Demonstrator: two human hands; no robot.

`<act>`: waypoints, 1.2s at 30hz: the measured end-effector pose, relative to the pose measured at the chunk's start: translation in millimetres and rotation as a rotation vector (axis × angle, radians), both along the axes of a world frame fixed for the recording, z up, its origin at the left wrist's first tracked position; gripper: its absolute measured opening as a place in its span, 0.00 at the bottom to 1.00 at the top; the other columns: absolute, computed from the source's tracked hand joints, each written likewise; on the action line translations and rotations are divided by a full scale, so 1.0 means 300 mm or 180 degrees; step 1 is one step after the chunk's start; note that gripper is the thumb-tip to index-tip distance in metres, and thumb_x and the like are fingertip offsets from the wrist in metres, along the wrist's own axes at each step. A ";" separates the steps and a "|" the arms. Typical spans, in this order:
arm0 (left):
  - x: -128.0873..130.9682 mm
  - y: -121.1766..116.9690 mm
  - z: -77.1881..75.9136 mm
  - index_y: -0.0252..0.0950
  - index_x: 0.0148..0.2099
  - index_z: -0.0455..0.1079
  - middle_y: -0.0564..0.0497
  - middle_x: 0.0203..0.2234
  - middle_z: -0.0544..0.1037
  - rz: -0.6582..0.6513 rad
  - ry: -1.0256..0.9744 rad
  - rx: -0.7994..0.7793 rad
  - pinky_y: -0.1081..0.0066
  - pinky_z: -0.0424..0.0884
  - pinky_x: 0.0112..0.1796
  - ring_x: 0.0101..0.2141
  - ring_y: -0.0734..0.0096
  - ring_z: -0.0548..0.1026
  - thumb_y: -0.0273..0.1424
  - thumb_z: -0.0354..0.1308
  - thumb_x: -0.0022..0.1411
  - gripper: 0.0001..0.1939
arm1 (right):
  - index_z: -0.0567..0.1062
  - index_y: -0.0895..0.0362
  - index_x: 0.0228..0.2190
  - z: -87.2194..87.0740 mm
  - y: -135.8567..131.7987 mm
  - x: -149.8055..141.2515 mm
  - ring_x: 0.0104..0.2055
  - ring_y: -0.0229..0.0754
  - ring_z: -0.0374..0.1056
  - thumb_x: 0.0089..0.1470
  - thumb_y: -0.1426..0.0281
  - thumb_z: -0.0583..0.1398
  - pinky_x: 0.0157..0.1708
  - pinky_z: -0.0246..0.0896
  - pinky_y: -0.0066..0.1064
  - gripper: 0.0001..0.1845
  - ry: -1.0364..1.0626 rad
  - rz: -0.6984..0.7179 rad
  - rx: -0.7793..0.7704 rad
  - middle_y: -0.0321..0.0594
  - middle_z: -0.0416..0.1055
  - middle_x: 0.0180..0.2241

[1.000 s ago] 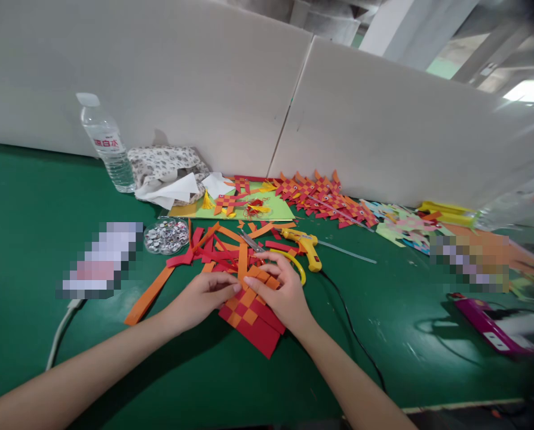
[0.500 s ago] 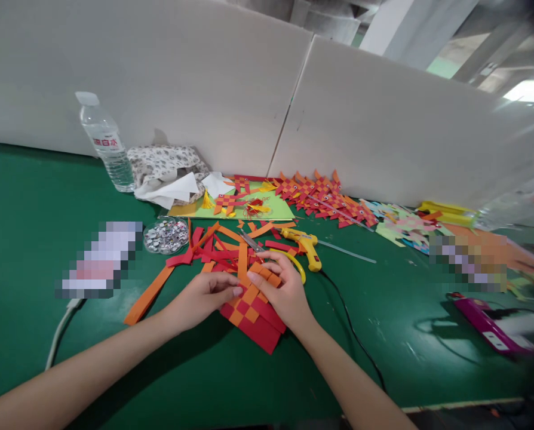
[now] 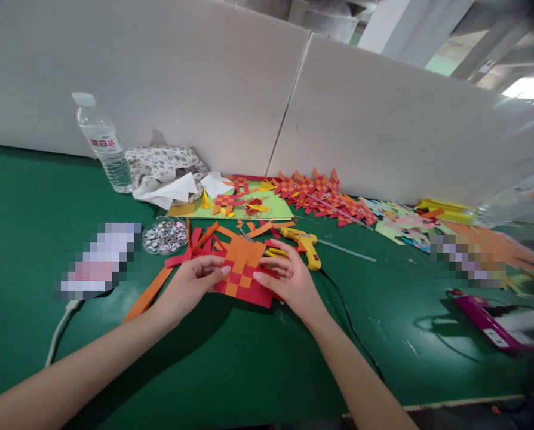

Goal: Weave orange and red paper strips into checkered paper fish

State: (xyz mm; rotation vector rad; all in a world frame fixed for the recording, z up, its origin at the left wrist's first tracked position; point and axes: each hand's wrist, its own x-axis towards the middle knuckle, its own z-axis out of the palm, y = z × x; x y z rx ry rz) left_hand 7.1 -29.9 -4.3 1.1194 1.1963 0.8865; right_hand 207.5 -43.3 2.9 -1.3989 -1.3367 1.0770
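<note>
A piece of woven red and orange paper [image 3: 240,279], checkered in its middle, is held up between my two hands just above the table. My left hand [image 3: 199,282] pinches its left edge between thumb and fingers. On the opposite edge, my right hand [image 3: 289,276] grips the red part, thumb in front and fingers partly behind. Loose orange strips at the top of the weave point away from me. Behind it lie red and orange paper strips [image 3: 177,260] and a yellow glue gun [image 3: 310,245]. Scissors or another tool with yellow handles is partly hidden behind my right hand.
A dish of googly eyes [image 3: 165,236] and a blurred-out phone [image 3: 103,260] on a cable are at left. A water bottle [image 3: 106,146] stands by the partition. Finished paper fish [image 3: 323,197] are piled at the back. A purple power strip [image 3: 491,325] lies at right.
The woven paper has turned and tilted, so its lower edge now lies more level. Both hands have shifted to its sides, and my right hand no longer covers its top.
</note>
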 end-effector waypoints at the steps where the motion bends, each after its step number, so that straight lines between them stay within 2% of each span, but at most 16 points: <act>1: -0.002 0.001 -0.001 0.36 0.40 0.70 0.52 0.29 0.76 0.0024 -0.0013 -0.0021 0.75 0.68 0.30 0.31 0.72 0.73 0.41 0.63 0.48 0.18 | 0.61 0.52 0.51 0.001 0.000 0.002 0.39 0.44 0.72 0.37 0.64 0.68 0.41 0.68 0.39 0.38 -0.0010 0.0059 -0.0034 0.39 0.74 0.35; 5: -0.004 0.003 -0.010 0.36 0.42 0.70 0.52 0.31 0.77 -0.0087 0.0004 -0.0158 0.75 0.69 0.32 0.33 0.71 0.74 0.39 0.65 0.46 0.20 | 0.61 0.51 0.50 0.001 -0.001 0.003 0.31 0.41 0.72 0.41 0.67 0.66 0.31 0.69 0.35 0.34 0.0102 0.0151 -0.0110 0.36 0.74 0.29; 12: 0.003 0.002 -0.019 0.36 0.40 0.70 0.53 0.29 0.77 -0.0125 0.0035 -0.0212 0.73 0.70 0.33 0.33 0.70 0.75 0.36 0.66 0.45 0.19 | 0.64 0.52 0.49 -0.022 0.006 0.002 0.29 0.40 0.70 0.45 0.65 0.64 0.28 0.65 0.32 0.28 -0.0104 0.0092 0.0046 0.36 0.74 0.28; 16: 0.002 -0.003 -0.010 0.36 0.38 0.72 0.51 0.33 0.79 -0.0596 0.0024 -0.0011 0.72 0.71 0.37 0.36 0.67 0.75 0.36 0.67 0.45 0.16 | 0.63 0.52 0.49 -0.024 0.003 0.000 0.29 0.40 0.70 0.46 0.66 0.64 0.29 0.63 0.32 0.28 -0.0151 0.0203 0.0133 0.35 0.74 0.27; 19: 0.001 -0.004 -0.004 0.36 0.41 0.72 0.49 0.38 0.79 -0.0934 -0.0253 -0.0077 0.68 0.71 0.41 0.40 0.64 0.76 0.35 0.67 0.45 0.19 | 0.64 0.51 0.48 -0.016 -0.010 -0.009 0.30 0.39 0.70 0.46 0.68 0.64 0.31 0.63 0.31 0.27 -0.0307 0.0575 0.0139 0.34 0.74 0.27; 21: 0.002 -0.004 -0.004 0.36 0.41 0.73 0.49 0.39 0.80 -0.0956 -0.0310 -0.0133 0.67 0.70 0.43 0.41 0.63 0.76 0.35 0.67 0.45 0.19 | 0.64 0.51 0.48 -0.015 -0.020 -0.018 0.31 0.39 0.70 0.47 0.69 0.63 0.32 0.62 0.30 0.26 -0.0474 0.0832 0.0161 0.34 0.74 0.27; 24: 0.001 -0.004 -0.010 0.35 0.37 0.75 0.49 0.35 0.81 -0.0950 -0.0216 -0.0146 0.67 0.72 0.40 0.38 0.62 0.77 0.37 0.65 0.47 0.15 | 0.65 0.50 0.49 -0.018 -0.028 -0.030 0.31 0.39 0.69 0.47 0.68 0.63 0.32 0.61 0.30 0.26 -0.0635 0.1000 0.0175 0.33 0.74 0.27; 29: -0.001 -0.005 -0.014 0.35 0.37 0.76 0.48 0.32 0.81 -0.0800 -0.0230 -0.0091 0.69 0.72 0.36 0.35 0.63 0.77 0.38 0.64 0.49 0.14 | 0.64 0.51 0.49 -0.017 -0.024 -0.033 0.29 0.37 0.68 0.48 0.66 0.62 0.30 0.60 0.28 0.26 -0.0573 0.0820 0.0297 0.34 0.74 0.29; 36: 0.000 -0.006 -0.005 0.39 0.37 0.77 0.52 0.30 0.81 -0.0677 -0.0249 -0.0131 0.70 0.72 0.35 0.34 0.64 0.77 0.38 0.63 0.50 0.12 | 0.64 0.51 0.49 -0.007 -0.023 -0.027 0.30 0.38 0.69 0.49 0.68 0.62 0.35 0.62 0.30 0.25 -0.0697 0.0778 0.0401 0.32 0.74 0.27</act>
